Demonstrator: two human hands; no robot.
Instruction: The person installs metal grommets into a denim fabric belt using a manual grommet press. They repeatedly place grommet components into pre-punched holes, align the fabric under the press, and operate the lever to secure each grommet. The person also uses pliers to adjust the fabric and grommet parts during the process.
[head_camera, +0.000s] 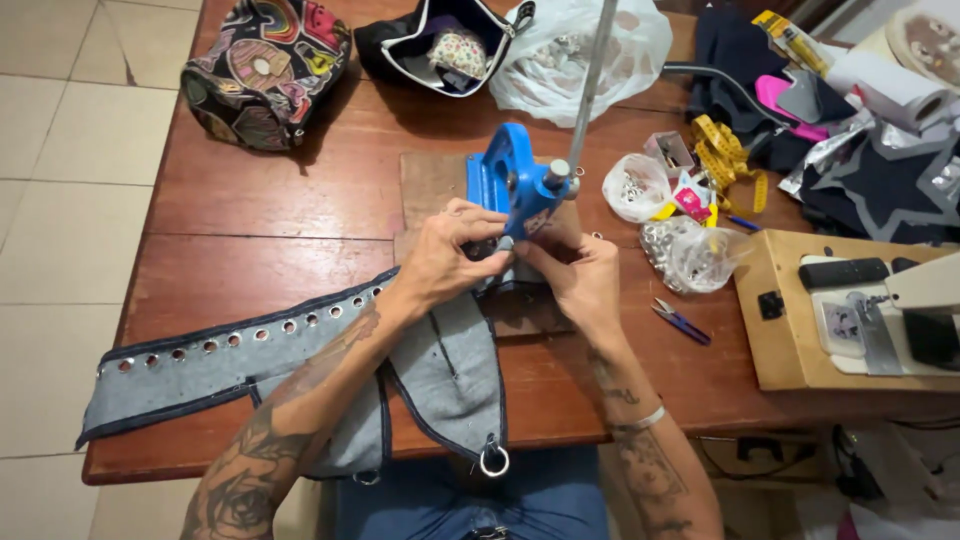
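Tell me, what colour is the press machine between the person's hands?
The press is bright blue with a grey metal lever, seen clearly in the head view.

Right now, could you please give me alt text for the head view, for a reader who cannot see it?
Both hands, left and right, hold grey fabric under a blue press on a wooden table. A strip with eyelets trails left; bags of eyelets lie right.
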